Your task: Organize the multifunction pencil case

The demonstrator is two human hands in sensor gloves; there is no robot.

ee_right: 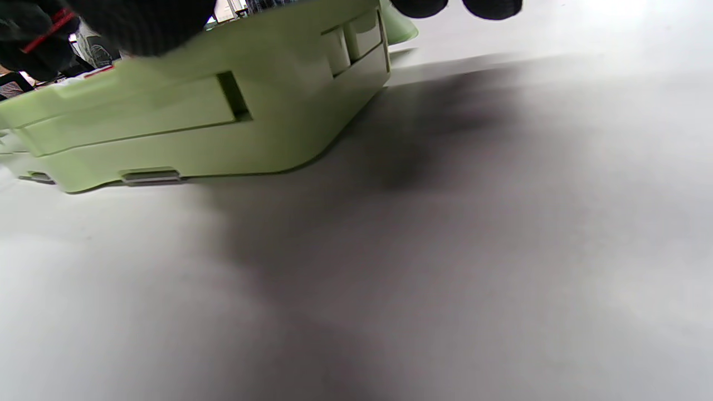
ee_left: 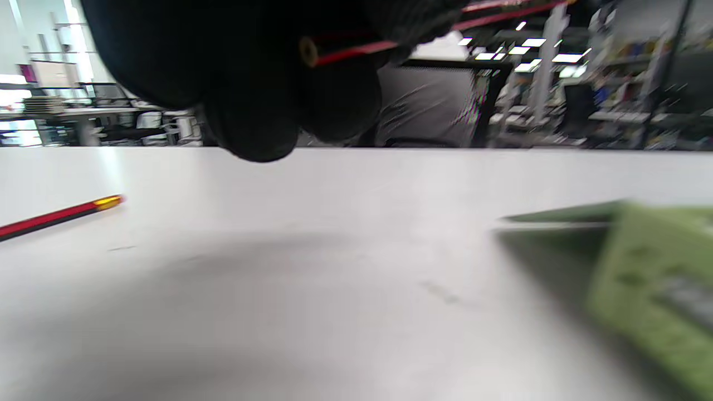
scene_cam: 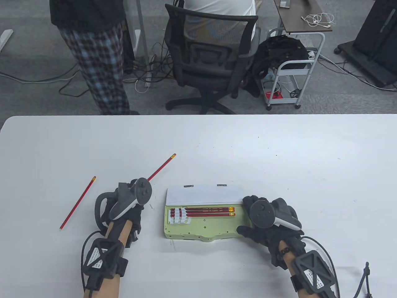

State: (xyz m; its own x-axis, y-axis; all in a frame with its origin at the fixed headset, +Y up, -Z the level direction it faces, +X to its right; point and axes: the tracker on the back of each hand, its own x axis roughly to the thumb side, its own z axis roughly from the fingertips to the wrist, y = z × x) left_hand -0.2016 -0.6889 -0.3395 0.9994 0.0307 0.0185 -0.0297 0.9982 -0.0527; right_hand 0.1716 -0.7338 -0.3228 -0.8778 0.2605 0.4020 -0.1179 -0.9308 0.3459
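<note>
Green plastic, pale and matte: the case [scene_cam: 198, 231] lies open near the table's [scene_cam: 279, 161] front edge, between the two hands, its white lid [scene_cam: 204, 195] tipped back on the far side. Two red pencils [scene_cam: 206, 212] sit side by side in the upper tray, clipped by white holders at their left ends, erasers to the right.

The left hand [scene_cam: 130, 214] is just left of the case and lifted a little off the table. Its fingers curl round a third pencil [scene_cam: 162, 167], which slants away up and to the right; the left wrist view shows its blunt end poking from the glove. A fourth pencil [scene_cam: 78, 203] lies loose on the table, well to the left.

The right hand [scene_cam: 263, 229] is at the case's right end, thumb at the near corner and fingers reaching over the far one. It seems to clasp the case, though the tracker hides most of the contact.

Beyond the table stand an office chair [scene_cam: 211, 59] and a person in checked trousers [scene_cam: 99, 65].
</note>
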